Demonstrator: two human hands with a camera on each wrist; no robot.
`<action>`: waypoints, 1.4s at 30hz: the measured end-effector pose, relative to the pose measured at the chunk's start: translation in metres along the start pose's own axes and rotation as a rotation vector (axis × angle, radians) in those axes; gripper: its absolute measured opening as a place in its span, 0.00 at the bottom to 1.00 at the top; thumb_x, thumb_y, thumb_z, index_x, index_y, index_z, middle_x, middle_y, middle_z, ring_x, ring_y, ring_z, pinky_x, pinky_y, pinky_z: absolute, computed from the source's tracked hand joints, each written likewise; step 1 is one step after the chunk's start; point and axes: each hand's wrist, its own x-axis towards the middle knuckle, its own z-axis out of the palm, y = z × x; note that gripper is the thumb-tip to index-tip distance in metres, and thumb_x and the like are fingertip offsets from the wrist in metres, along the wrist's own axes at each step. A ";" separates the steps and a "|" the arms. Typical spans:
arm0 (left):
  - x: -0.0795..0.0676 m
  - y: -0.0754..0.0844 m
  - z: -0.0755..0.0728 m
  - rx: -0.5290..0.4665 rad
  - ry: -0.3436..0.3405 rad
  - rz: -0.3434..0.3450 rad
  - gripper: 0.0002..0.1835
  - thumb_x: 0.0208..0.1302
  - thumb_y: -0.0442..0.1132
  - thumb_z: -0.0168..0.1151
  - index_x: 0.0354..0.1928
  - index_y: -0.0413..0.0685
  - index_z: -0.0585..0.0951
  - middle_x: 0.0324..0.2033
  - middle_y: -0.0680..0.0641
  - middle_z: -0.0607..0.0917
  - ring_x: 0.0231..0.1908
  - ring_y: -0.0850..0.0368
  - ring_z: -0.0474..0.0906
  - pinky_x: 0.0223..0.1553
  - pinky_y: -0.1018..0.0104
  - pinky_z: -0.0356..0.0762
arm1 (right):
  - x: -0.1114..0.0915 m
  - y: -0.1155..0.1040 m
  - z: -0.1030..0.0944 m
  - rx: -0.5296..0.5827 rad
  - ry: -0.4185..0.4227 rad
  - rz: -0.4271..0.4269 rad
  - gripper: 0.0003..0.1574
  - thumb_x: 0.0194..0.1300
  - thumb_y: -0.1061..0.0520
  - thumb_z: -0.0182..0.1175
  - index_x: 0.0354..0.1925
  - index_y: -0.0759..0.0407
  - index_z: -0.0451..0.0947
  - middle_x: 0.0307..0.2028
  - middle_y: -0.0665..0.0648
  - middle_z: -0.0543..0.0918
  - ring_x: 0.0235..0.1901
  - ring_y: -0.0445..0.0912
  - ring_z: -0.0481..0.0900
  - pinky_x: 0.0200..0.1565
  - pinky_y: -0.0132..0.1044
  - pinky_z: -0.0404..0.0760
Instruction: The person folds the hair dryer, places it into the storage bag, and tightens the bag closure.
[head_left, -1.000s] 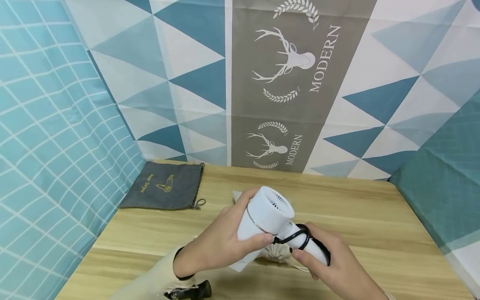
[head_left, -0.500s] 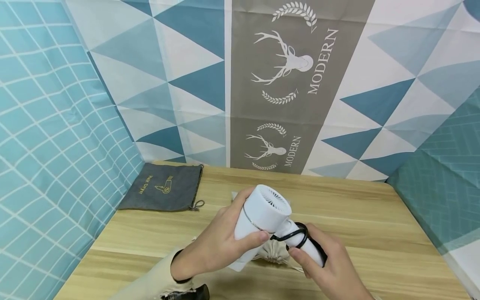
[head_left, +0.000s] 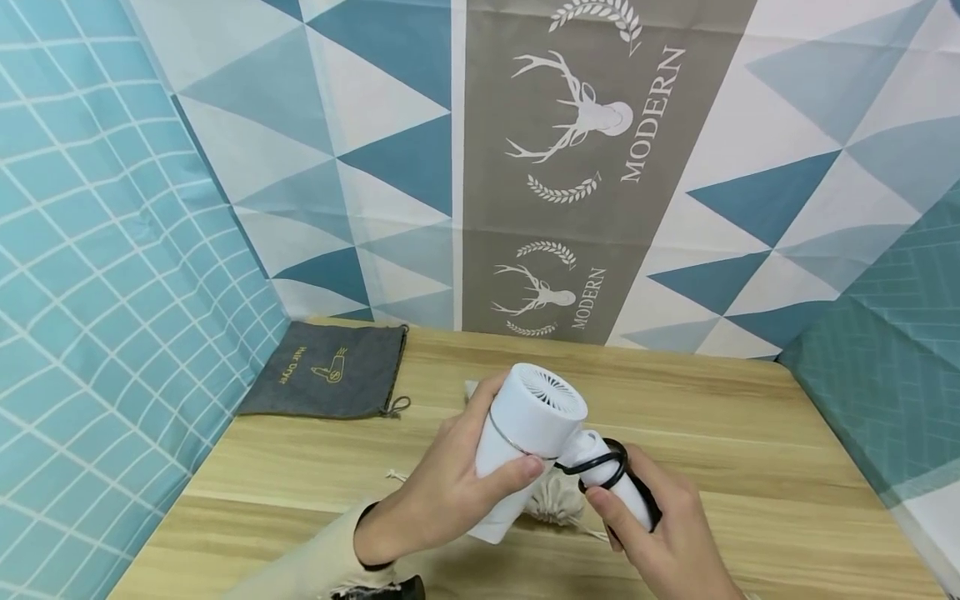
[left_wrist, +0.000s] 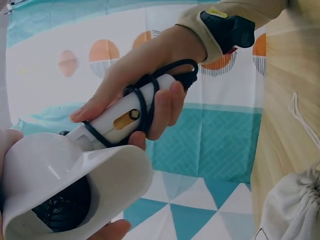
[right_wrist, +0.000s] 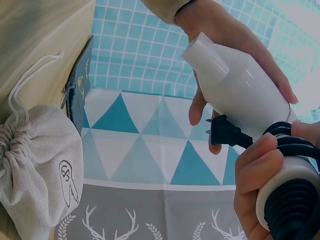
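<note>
A white hair dryer is held in the air above the table, its round vent end facing up. My left hand grips the barrel, thumb along its near side. My right hand grips the handle, which has a black cord wound round it. The left wrist view looks into the nozzle opening. In the right wrist view a two-pin plug sticks out beside the barrel. Below the dryer lies a cream drawstring pouch, partly hidden.
A grey drawstring bag marked "Hair Dryer" lies flat at the table's back left. The wooden table is bordered by patterned cloth walls at the left, back and right. A whitish sheet-like corner shows behind my left hand.
Both hands keep their hold on the dryer. The handle now slopes down a little more steeply from the barrel, and the view has shifted slightly.
</note>
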 end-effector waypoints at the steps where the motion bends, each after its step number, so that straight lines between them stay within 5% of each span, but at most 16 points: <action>1: 0.000 0.000 0.001 -0.006 0.005 0.004 0.33 0.57 0.38 0.58 0.63 0.53 0.56 0.37 0.50 0.77 0.30 0.62 0.78 0.23 0.68 0.78 | 0.000 0.000 0.000 0.005 0.005 -0.001 0.16 0.56 0.67 0.59 0.42 0.51 0.70 0.17 0.43 0.71 0.10 0.34 0.69 0.14 0.23 0.67; 11: -0.001 -0.006 0.012 -0.078 0.064 0.136 0.32 0.58 0.37 0.56 0.63 0.47 0.55 0.39 0.48 0.76 0.33 0.61 0.76 0.29 0.65 0.78 | -0.003 0.002 0.007 0.142 0.077 -0.046 0.20 0.56 0.73 0.55 0.44 0.57 0.70 0.14 0.47 0.71 0.08 0.34 0.66 0.11 0.23 0.65; 24: 0.002 -0.002 -0.004 -0.103 -0.037 0.057 0.32 0.58 0.42 0.59 0.61 0.51 0.56 0.42 0.48 0.75 0.37 0.58 0.76 0.32 0.63 0.79 | -0.004 -0.004 -0.005 0.211 -0.091 0.130 0.14 0.63 0.66 0.52 0.46 0.54 0.69 0.18 0.54 0.73 0.10 0.40 0.70 0.12 0.31 0.70; 30: 0.006 -0.009 -0.007 -0.214 -0.024 0.258 0.28 0.60 0.40 0.56 0.60 0.42 0.59 0.46 0.39 0.74 0.44 0.48 0.75 0.41 0.59 0.77 | -0.004 -0.002 0.000 0.197 -0.177 0.066 0.14 0.60 0.66 0.54 0.43 0.53 0.70 0.17 0.48 0.74 0.12 0.36 0.71 0.14 0.27 0.70; 34: 0.008 -0.018 -0.002 -0.220 0.028 0.407 0.19 0.60 0.38 0.54 0.50 0.36 0.67 0.40 0.38 0.77 0.41 0.49 0.76 0.38 0.61 0.77 | -0.004 0.000 0.006 0.202 -0.185 0.023 0.16 0.59 0.67 0.55 0.44 0.52 0.69 0.15 0.47 0.74 0.11 0.34 0.71 0.14 0.25 0.69; 42: 0.005 -0.030 0.005 -0.164 0.186 0.501 0.11 0.57 0.37 0.55 0.38 0.36 0.73 0.37 0.39 0.78 0.42 0.47 0.75 0.39 0.60 0.76 | -0.006 0.004 0.019 0.210 -0.122 -0.069 0.19 0.55 0.70 0.56 0.43 0.53 0.70 0.15 0.45 0.73 0.11 0.31 0.70 0.14 0.22 0.68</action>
